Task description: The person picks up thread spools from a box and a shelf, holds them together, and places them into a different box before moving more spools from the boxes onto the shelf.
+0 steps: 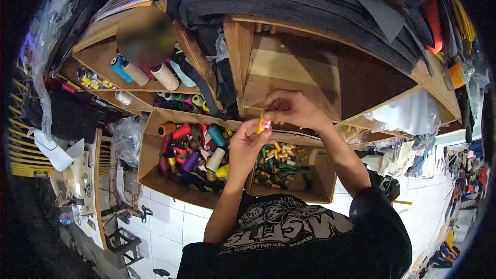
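My left hand [247, 142] pinches a small yellow spool [261, 127] with a bright red and white end, apparently a thread spool. My right hand [297, 109] is curled close beside it, its fingertips at the spool's upper end. Whatever those right fingers grip, if anything, is too small to make out. Below the hands stands a cardboard box [330, 186] with many small yellow and green spools [279, 163]. Left of it, a larger cardboard box [150, 175] holds big thread cones, among them a purple cone [190, 160] and a cream cone [215, 159].
Wooden shelving [238, 57] rises in front, with dark folded fabric [289, 0] stacked on top. More thread cones [165, 76] stand on the left shelf. A sewing machine [77, 183] is at far left, near a stool [124, 245] on the white tiled floor [168, 222].
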`<state>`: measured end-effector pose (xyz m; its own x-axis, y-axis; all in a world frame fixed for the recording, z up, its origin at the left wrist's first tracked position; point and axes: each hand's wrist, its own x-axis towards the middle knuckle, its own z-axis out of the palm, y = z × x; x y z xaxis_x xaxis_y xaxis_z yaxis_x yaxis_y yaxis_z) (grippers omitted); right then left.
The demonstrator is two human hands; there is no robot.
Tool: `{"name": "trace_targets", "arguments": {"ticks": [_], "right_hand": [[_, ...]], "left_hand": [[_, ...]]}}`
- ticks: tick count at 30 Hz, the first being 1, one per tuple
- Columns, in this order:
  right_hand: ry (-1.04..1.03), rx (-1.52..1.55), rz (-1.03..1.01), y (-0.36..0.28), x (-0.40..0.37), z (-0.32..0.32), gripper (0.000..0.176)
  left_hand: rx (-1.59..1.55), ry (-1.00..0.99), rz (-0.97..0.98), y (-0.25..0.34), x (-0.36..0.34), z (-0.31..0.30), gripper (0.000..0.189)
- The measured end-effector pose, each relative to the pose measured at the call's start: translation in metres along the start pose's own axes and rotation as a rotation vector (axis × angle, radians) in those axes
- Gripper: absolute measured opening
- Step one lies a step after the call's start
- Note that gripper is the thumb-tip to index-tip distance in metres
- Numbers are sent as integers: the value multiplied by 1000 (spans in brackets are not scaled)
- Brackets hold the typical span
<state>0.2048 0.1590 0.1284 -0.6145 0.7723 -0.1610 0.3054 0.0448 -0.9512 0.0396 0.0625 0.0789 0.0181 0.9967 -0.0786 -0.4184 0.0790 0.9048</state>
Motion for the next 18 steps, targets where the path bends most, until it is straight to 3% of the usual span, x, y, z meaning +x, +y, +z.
{"name": "trace_targets", "arguments": {"ticks": [2, 4, 8, 9, 10, 11, 13, 14, 18], "right_hand": [[6, 52, -54, -4, -1, 3, 36], [50, -104, -145, 3, 1, 5, 36], [220, -386, -188, -2, 3, -15, 31], [358, -485, -123, 1, 10, -27, 34], [499, -579, -59, 2, 22, -44, 36], [612, -577, -157, -6, 31, -56, 36], [799, -688, -59, 24, 73, -98, 39], [811, -619, -171, 57, 104, -122, 40], [840, -567, -217, 102, 161, -154, 38]], "left_hand": [[-50, 10, 9, 5, -1, 3, 27], [-63, 21, 16, -1, 1, 0, 27], [-49, 5, 42, -11, -1, -5, 52], [13, -23, 14, -11, -2, -9, 62], [15, 14, 11, -15, -4, -11, 60], [14, 18, -2, -18, -5, -14, 59], [26, 40, -20, -27, -12, -24, 55], [36, 59, -19, -36, -15, -32, 53], [-31, 182, -50, -27, -40, -39, 48]]}}
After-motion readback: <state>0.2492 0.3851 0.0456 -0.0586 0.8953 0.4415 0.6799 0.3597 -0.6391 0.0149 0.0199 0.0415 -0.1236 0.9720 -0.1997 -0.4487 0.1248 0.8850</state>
